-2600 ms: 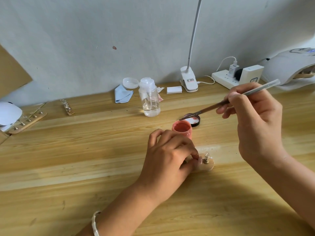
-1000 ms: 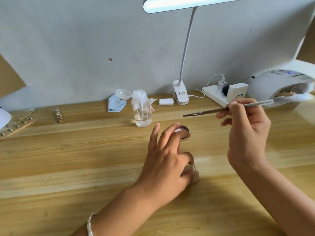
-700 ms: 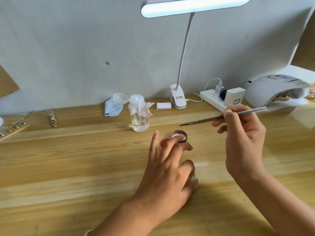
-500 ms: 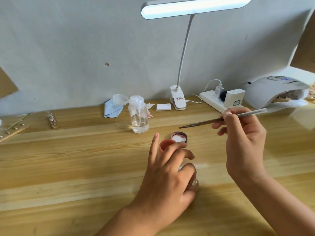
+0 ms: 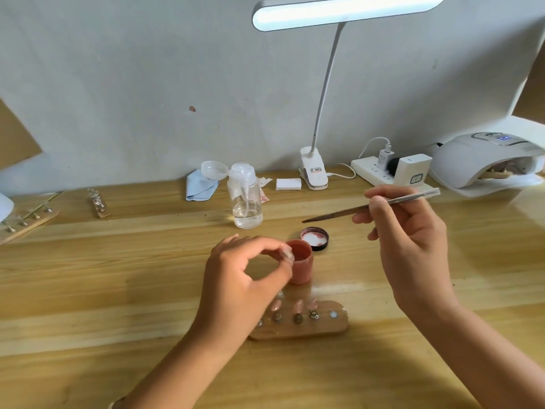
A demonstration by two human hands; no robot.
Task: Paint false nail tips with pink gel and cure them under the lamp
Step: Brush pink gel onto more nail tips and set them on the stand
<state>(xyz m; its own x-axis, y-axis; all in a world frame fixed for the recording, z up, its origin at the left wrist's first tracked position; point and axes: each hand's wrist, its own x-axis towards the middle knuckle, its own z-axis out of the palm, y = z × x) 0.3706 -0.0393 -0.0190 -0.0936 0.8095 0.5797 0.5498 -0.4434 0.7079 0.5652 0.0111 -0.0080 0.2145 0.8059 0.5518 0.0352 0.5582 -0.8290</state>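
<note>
your left hand [image 5: 236, 286] pinches a tip [image 5: 286, 254] at the jar's [image 5: 301, 268] left rim; your right hand [image 5: 413, 240] grips a brush [image 5: 333, 213] above the jar.

Smooth grained wooden table [image 5: 118, 276], clear glossy plastic bottle [image 5: 245, 202], wooden nail holder [image 5: 324, 326], matt wall [image 5: 118, 84]

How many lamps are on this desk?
2: a clip-on desk lamp at the back centre, a nail curing lamp at far right. A cut-off white thing at far left may be another.
</note>
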